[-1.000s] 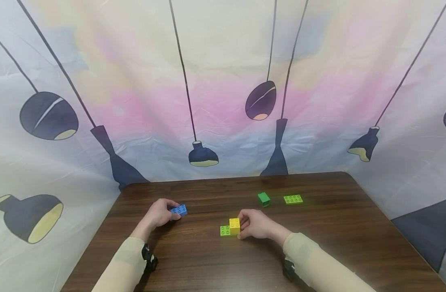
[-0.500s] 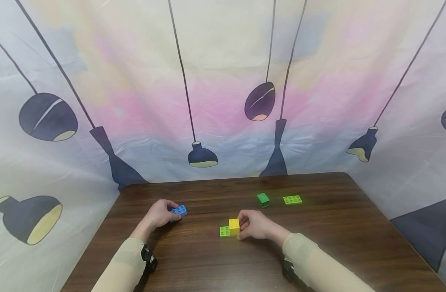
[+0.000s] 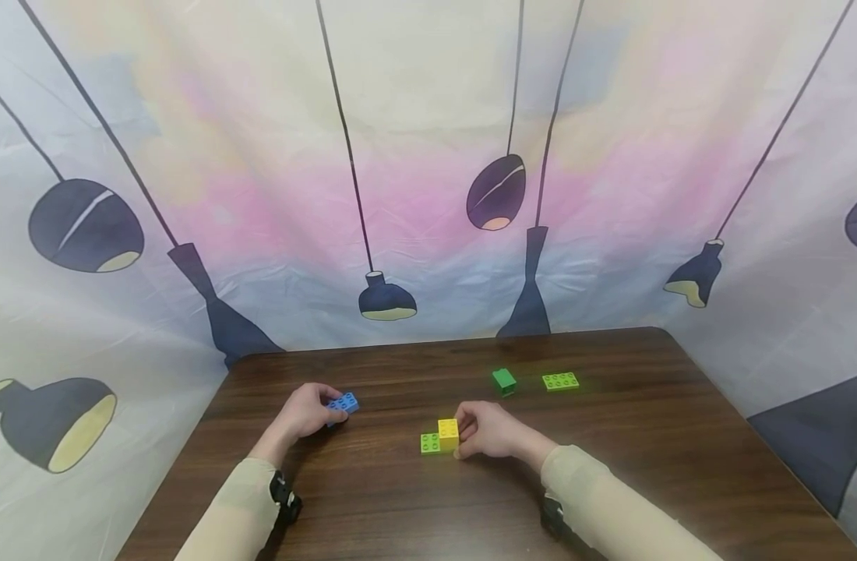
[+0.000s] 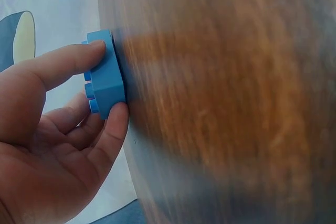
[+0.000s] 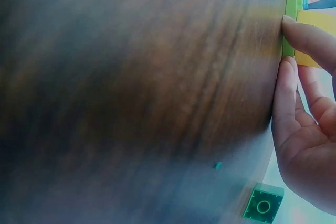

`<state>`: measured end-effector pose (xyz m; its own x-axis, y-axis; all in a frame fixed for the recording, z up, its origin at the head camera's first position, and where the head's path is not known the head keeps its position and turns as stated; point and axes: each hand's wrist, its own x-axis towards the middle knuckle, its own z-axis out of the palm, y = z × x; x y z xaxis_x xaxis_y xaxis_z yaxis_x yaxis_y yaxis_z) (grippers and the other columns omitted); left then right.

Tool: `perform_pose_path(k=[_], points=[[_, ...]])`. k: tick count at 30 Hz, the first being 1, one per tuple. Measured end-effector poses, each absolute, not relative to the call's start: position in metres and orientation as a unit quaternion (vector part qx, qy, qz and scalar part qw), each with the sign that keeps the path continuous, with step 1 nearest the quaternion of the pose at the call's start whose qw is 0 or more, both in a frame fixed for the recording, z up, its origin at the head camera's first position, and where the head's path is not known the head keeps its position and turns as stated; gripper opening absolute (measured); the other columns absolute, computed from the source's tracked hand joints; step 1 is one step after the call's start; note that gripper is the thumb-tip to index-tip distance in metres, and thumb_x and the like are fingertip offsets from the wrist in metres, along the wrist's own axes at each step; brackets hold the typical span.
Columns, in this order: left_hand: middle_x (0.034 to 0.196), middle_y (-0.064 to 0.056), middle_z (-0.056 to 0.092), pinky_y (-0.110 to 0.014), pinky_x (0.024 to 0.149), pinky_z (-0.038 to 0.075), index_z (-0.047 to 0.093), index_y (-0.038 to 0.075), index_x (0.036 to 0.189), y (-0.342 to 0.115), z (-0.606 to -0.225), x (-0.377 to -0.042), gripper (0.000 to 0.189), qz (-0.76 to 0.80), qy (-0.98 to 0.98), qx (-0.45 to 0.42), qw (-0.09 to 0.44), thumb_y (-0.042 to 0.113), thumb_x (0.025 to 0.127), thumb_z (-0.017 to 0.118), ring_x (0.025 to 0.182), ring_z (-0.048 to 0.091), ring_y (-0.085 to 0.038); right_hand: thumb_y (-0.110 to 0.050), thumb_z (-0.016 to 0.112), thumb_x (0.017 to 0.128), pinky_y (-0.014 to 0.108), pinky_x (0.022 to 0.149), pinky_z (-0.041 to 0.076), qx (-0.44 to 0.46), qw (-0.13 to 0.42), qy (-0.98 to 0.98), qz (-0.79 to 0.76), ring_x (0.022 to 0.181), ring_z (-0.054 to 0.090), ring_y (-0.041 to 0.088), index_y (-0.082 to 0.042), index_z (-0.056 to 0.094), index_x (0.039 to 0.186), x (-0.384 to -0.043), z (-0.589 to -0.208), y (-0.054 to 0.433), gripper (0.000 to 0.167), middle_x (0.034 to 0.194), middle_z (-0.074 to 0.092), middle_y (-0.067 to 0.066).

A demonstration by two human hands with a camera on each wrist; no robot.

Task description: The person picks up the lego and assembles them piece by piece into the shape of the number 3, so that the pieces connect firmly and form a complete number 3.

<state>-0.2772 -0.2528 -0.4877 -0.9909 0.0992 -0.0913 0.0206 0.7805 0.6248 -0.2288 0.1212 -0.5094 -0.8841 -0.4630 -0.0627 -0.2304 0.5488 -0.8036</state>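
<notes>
Blue brick (image 4: 108,75) — oblong, studded

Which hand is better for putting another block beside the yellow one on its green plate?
Probably the left hand: it holds the blue brick, and the light green plate has bare studs on that side. The right hand is busy gripping the plate's other end.

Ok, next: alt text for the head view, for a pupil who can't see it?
A person's left hand holds a blue toy brick at a dark wooden table; the right hand grips a flat lime brick with a yellow brick on one end. Farther back lie a green brick and a second flat lime brick, before a lamp-patterned cloth.
</notes>
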Motion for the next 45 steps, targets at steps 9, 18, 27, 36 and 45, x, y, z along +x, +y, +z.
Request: perform_pose_path(k=[9, 18, 27, 36, 45], points=[[0.109, -0.014, 0.072, -0.045, 0.084, 0.054, 0.075, -0.003, 0.118, -0.249, -0.488, -0.278, 0.04, 0.327, 0.943, 0.039, 0.055, 0.018, 0.087, 0.088, 0.094, 0.064, -0.027, -0.007, 0.094, 0.078, 0.04, 0.083, 0.057, -0.199, 0.138, 0.869, -0.432, 0.089, 0.066, 0.015, -0.014, 0.066, 0.097, -0.229, -0.509, 0.12, 0.035, 0.095, 0.068, -0.002], [0.109, -0.015, 0.071, -0.045, 0.082, 0.054, 0.074, -0.004, 0.119, -0.243, -0.491, -0.278, 0.041, 0.335, 0.94, 0.044, 0.055, 0.018, 0.088, 0.087, 0.093, 0.063, -0.027, -0.006, 0.094, 0.078, 0.039, 0.082, 0.057, -0.194, 0.138, 0.869, -0.433, 0.088, 0.066, 0.015, -0.013, 0.066, 0.098, -0.228, -0.507, 0.12, 0.035, 0.095, 0.067, -0.002], [0.108, -0.012, 0.072, -0.046, 0.086, 0.054, 0.075, -0.002, 0.119, -0.236, -0.492, -0.273, 0.038, 0.337, 0.939, 0.046, 0.052, 0.018, 0.089, 0.087, 0.094, 0.063, -0.026, -0.006, 0.094, 0.079, 0.039, 0.082, 0.057, -0.191, 0.139, 0.871, -0.431, 0.089, 0.065, 0.015, -0.013, 0.066, 0.099, -0.227, -0.507, 0.12, 0.035, 0.095, 0.067, -0.002], [0.105, -0.009, 0.072, -0.044, 0.083, 0.054, 0.076, 0.0, 0.115, -0.226, -0.493, -0.268, 0.034, 0.344, 0.936, 0.061, 0.053, 0.017, 0.088, 0.088, 0.092, 0.063, -0.023, -0.007, 0.094, 0.08, 0.04, 0.082, 0.057, -0.188, 0.139, 0.87, -0.433, 0.089, 0.065, 0.015, -0.013, 0.066, 0.099, -0.226, -0.508, 0.121, 0.035, 0.096, 0.067, -0.001], [0.103, -0.007, 0.072, -0.046, 0.085, 0.054, 0.077, 0.0, 0.113, -0.216, -0.491, -0.263, 0.033, 0.34, 0.937, 0.069, 0.049, 0.015, 0.087, 0.089, 0.092, 0.063, -0.022, -0.007, 0.094, 0.079, 0.041, 0.083, 0.057, -0.192, 0.137, 0.87, -0.433, 0.089, 0.066, 0.015, -0.013, 0.066, 0.1, -0.226, -0.508, 0.121, 0.035, 0.095, 0.067, -0.002]])
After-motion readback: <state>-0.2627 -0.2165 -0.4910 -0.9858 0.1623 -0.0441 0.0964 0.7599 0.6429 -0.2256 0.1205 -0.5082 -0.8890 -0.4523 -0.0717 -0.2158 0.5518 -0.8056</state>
